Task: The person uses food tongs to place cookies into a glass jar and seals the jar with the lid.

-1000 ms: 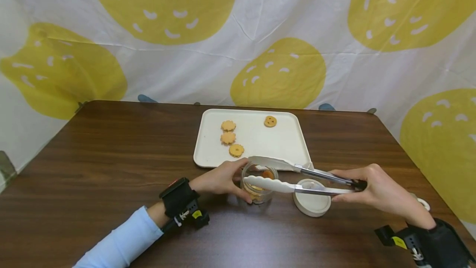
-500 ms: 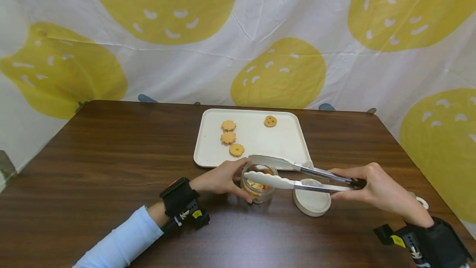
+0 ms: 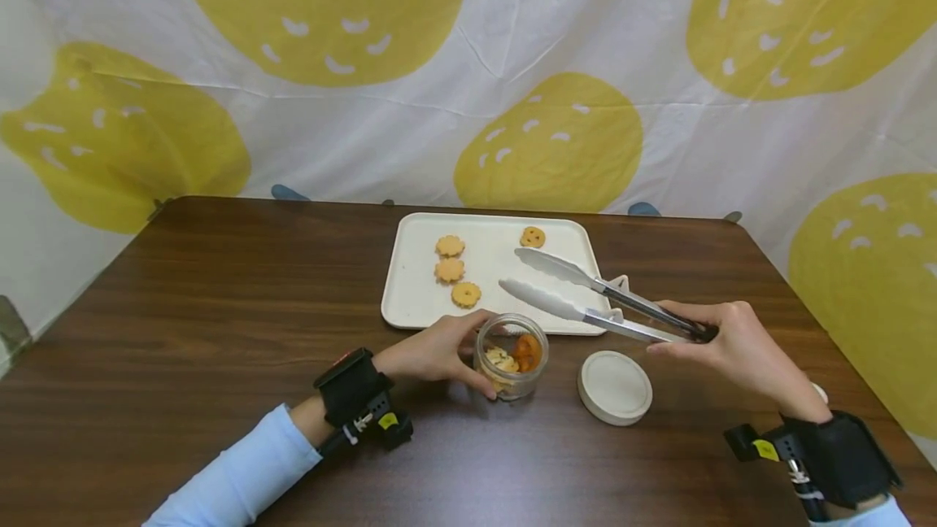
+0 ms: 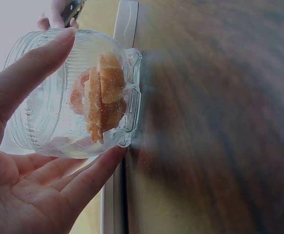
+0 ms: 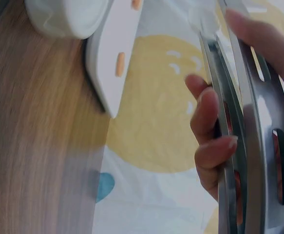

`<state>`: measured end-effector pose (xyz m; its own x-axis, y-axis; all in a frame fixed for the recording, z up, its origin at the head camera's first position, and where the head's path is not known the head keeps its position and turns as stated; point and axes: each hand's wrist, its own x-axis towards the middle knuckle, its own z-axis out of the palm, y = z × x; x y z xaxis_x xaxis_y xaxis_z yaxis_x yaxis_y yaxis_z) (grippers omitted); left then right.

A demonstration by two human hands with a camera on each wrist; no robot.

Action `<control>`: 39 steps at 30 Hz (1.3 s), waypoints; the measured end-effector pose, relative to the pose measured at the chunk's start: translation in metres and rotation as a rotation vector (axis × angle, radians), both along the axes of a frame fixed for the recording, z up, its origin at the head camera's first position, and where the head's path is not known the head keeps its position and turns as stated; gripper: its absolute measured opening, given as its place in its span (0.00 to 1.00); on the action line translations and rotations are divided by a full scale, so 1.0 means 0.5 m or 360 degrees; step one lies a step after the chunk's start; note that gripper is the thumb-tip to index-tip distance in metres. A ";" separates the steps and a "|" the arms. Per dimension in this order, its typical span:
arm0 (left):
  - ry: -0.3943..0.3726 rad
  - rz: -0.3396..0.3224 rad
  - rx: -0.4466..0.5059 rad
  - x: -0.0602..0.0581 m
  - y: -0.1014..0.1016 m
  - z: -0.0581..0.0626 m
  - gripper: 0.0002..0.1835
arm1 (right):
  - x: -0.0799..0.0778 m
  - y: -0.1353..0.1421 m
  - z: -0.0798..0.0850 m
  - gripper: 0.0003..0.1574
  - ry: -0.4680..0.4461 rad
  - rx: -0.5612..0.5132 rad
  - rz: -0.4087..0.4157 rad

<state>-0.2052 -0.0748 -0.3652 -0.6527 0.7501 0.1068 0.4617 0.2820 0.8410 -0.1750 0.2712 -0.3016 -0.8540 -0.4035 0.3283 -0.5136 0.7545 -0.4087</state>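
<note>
My left hand (image 3: 439,352) is wrapped around an open glass jar (image 3: 516,387) on the table, thumb and fingers on opposite sides. Inside lie a darker orange-brown cookie (image 3: 526,352) and paler cookies (image 4: 95,112), stacked near the bottom in the left wrist view. My right hand (image 3: 743,356) holds metal tongs (image 3: 545,300) with white tips, pinching them near the hinge end. Their arms are spread with nothing between the tips, which overlap the white tray (image 3: 410,303) in the head view. A round cookie with holes (image 3: 533,237) sits just beyond the upper tip.
A round white lid (image 3: 615,387) lies on the table right of the jar. On the tray's left side, two scalloped cookies (image 3: 450,271) and a ring-like cookie (image 3: 466,294) form a column. Behind the table hangs a patterned cloth (image 3: 381,137).
The right hand has lifted the tongs up and away from the jar's mouth, over towards the tray, and their jar contents now show plainly. The left hand and jar stay put.
</note>
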 end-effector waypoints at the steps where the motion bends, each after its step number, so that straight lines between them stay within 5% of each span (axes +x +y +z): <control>1: 0.0002 -0.0002 0.0000 0.000 0.000 0.000 0.42 | -0.006 0.000 -0.003 0.32 0.0025 0.0006 -0.0034; 8: 0.0007 -0.0001 -0.0023 0.000 -0.002 0.000 0.43 | -0.049 -0.001 -0.029 0.38 0.0151 0.0059 -0.0168; 15: -0.0010 -0.0013 0.0011 0.000 -0.002 -0.001 0.42 | -0.080 0.000 -0.044 0.43 0.0012 0.0091 -0.0282; 39: 0.0002 -0.0021 0.0010 0.003 -0.002 -0.001 0.42 | -0.159 -0.011 -0.079 0.50 -0.0159 0.0174 -0.0355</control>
<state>-0.2036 -0.0757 -0.3658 -0.6426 0.7579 0.1123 0.4664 0.2707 0.8421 -0.2546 0.2660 -0.3410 -0.9518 -0.2302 0.2028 -0.2910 0.8870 -0.3585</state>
